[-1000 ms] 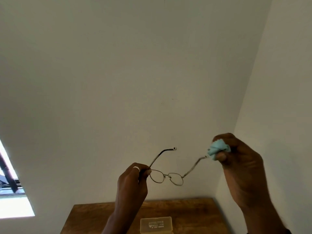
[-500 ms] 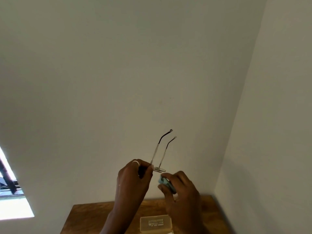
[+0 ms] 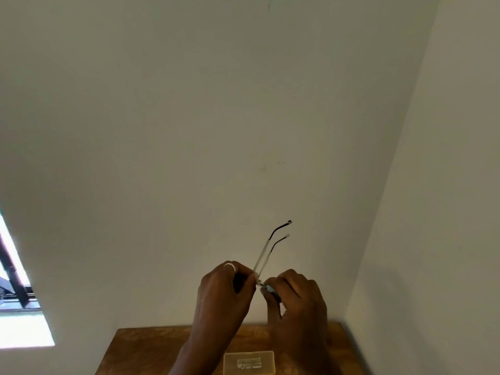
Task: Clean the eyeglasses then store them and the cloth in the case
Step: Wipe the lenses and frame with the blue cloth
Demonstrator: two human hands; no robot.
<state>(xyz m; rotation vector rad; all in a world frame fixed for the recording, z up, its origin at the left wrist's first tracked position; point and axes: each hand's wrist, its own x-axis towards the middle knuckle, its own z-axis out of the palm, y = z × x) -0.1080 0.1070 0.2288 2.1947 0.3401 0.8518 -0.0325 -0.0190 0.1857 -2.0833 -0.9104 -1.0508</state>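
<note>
Thin metal-framed eyeglasses (image 3: 266, 251) are held up in front of the wall, both temple arms pointing up and to the right. My left hand (image 3: 226, 290), a ring on one finger, grips the frame at its front; the lenses are hidden behind the fingers. My right hand (image 3: 295, 299) pinches a light blue cloth (image 3: 270, 288) against the frame's front, right beside the left hand. A translucent beige case (image 3: 249, 362) lies closed on the wooden table (image 3: 146, 350) below the hands.
The small table stands in a corner, with a pale wall behind it and another on the right. A bright window (image 3: 16, 307) with a dark frame is at the lower left.
My right hand left the right temple tip and came in with the cloth to the frame's front. The glasses turned, so both temples now point up and away.
</note>
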